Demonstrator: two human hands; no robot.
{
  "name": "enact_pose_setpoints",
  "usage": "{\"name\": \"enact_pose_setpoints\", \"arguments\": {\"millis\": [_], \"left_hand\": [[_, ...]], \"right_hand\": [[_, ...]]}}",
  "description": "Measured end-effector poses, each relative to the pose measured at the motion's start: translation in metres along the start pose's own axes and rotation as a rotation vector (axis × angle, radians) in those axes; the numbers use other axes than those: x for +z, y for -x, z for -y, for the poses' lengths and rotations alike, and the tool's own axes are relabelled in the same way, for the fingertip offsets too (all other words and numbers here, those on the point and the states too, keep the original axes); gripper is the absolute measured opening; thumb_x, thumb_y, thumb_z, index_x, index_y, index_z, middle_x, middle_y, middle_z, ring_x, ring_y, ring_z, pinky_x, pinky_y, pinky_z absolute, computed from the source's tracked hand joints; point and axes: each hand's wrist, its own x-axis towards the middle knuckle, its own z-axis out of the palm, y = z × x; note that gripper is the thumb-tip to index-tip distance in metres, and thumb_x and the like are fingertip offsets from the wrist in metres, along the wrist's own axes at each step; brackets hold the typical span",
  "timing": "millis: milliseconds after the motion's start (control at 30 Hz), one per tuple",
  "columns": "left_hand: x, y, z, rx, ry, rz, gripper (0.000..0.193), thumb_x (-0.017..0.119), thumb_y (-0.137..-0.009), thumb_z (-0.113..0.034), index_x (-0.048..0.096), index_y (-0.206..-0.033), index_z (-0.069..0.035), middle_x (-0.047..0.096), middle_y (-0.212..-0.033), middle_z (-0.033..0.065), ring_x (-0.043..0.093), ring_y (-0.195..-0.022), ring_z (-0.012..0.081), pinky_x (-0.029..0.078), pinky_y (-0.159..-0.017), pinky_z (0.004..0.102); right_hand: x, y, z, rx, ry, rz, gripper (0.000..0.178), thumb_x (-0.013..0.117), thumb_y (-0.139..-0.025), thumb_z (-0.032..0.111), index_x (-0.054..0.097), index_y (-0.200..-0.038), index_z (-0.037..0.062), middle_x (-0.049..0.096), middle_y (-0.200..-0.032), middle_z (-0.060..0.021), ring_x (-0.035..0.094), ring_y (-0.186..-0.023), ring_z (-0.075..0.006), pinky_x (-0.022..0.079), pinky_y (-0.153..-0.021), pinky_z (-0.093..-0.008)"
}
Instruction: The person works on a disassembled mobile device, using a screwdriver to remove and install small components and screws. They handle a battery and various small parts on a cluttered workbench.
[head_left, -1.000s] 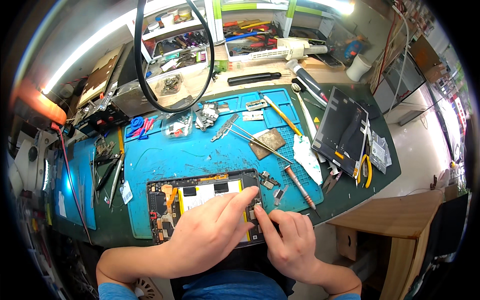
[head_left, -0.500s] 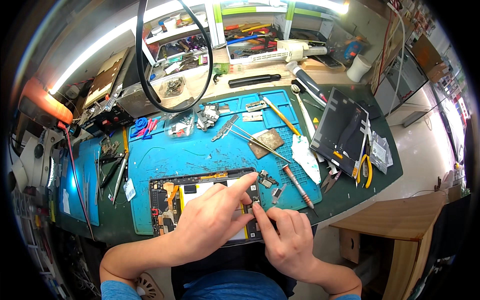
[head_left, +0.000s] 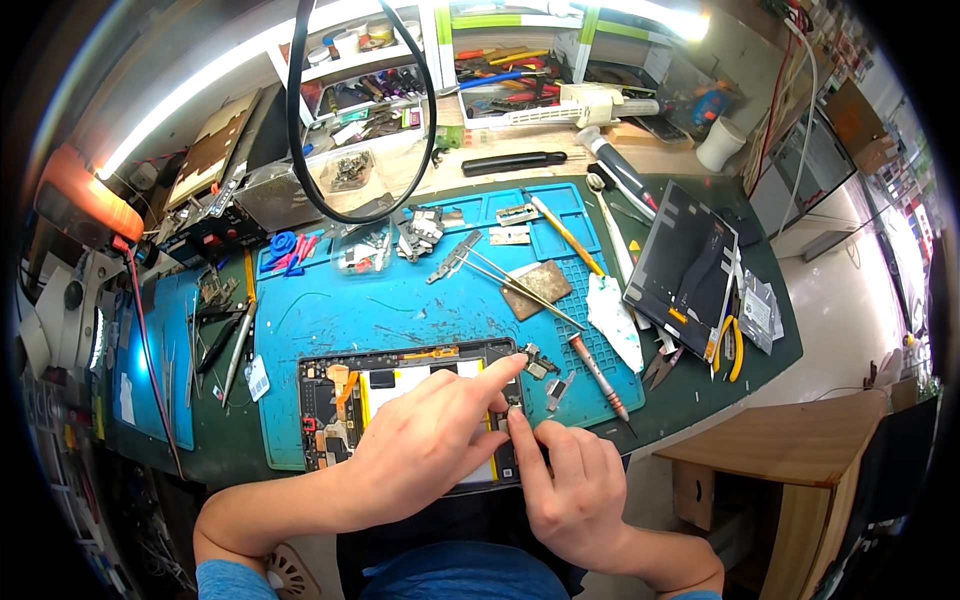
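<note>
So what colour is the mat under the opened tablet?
The mat is blue, best seen in the head view.

Repair workshop: opened tablet (head_left: 383, 388), pliers (head_left: 738, 362), mat (head_left: 335, 328).

Left hand (head_left: 425, 430), one; right hand (head_left: 572, 490), one. Opened tablet (head_left: 323, 400), one. Blue mats (head_left: 165, 350), two. On the larger mat (head_left: 340, 320): screwdriver (head_left: 595, 370), one; tweezers (head_left: 566, 316), one pair; brown plate (head_left: 548, 280), one. Dark panel (head_left: 688, 265), one. Orange device (head_left: 90, 205), one. Black loop (head_left: 297, 100), one.
</note>
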Motion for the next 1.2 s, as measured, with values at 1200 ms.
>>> {"name": "enact_pose_setpoints", "arguments": {"millis": [1200], "left_hand": [[-0.013,0.001,-0.001,-0.031,-0.030,0.059,0.074,0.082,-0.087,0.002,0.053,-0.154,-0.005,0.074,-0.105,0.0097,0.072,-0.093,0.0283,0.060,-0.082,0.0399]], "right_hand": [[-0.003,-0.012,-0.027,-0.165,-0.054,0.014,0.038,0.070,-0.085,0.011,0.080,-0.121,0.0025,0.063,-0.094,-0.0009,0.060,-0.077,-0.0139,0.044,-0.064,-0.0290]]}}
